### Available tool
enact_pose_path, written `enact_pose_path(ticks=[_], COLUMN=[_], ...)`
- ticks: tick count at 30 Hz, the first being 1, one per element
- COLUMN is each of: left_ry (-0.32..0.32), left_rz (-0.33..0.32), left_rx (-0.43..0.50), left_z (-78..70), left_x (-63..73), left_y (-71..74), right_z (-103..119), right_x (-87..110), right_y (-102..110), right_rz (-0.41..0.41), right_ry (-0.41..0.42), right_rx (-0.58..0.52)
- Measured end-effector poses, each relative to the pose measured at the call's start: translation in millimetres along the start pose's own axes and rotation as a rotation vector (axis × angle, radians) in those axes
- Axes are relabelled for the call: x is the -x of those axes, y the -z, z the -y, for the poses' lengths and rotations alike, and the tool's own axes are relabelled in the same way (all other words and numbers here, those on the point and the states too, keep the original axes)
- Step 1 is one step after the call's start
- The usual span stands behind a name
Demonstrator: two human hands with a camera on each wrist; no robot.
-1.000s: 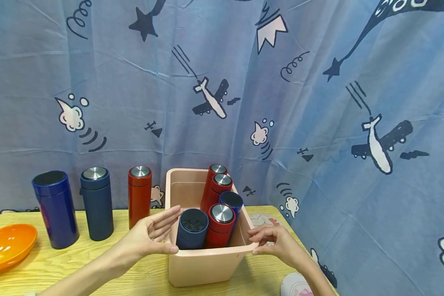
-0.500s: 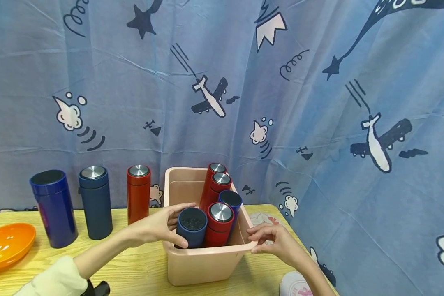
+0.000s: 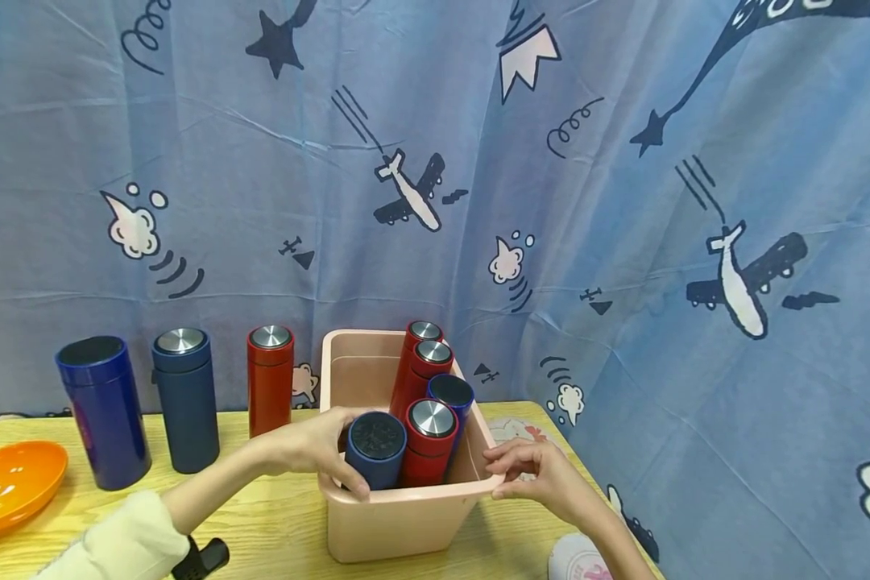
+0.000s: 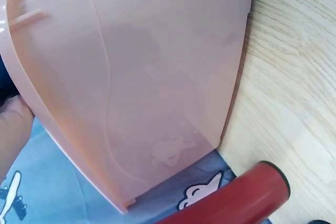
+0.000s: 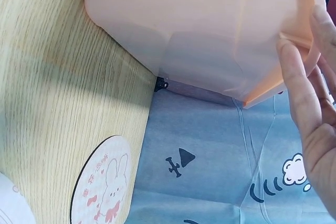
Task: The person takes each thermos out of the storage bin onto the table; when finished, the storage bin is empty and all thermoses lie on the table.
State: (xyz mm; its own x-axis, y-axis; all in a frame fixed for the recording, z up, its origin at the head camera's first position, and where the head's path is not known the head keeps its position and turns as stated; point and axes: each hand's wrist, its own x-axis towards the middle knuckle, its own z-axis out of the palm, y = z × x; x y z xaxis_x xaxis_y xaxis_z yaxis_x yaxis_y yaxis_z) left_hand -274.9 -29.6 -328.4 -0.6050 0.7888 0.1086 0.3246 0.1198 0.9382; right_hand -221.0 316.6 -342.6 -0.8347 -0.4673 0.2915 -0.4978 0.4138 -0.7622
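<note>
Left hand curled round navy thermos, which sits in pink bin, near left corner, beside red thermos. Right hand pinching bin at near right corner. Placing or lifting step, can't tell; next move probably wants bin steady.

Nothing reads clearly here: there's pink lettering on the bunny coaster, tilted, too small to make out!

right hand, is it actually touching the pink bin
Touching: the right wrist view shows the right hand pinching the pink bin at its rim, one fingertip against the outer side.
</note>
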Motion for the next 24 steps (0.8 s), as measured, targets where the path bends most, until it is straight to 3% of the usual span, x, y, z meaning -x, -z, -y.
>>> enact_pose_path(ticks=[6,14,18,24], left_ry=[-0.069,-0.185,-0.191,-0.172], left_rz=[-0.034,-0.216,-0.304,-0.404], left_rx=[-0.064,-0.26,-0.275,-0.223], left_z=[2.6,16.1,18.2,10.7], left_x=[-0.7,-5.2,-4.7,-0.2], left_y=[-3.0,-11.2,-14.9,-16.0], right_z=[1,2,2,2], right_x=[0.7,1.2,1.3,0.6], right_y=[0,0,0,0], right_rz=[0.002,0.01,0.01,0.013], right_ry=[-0.016,-0.003,-0.001,0.006], right_rx=[-0.009,-0.009,-0.007,-0.003])
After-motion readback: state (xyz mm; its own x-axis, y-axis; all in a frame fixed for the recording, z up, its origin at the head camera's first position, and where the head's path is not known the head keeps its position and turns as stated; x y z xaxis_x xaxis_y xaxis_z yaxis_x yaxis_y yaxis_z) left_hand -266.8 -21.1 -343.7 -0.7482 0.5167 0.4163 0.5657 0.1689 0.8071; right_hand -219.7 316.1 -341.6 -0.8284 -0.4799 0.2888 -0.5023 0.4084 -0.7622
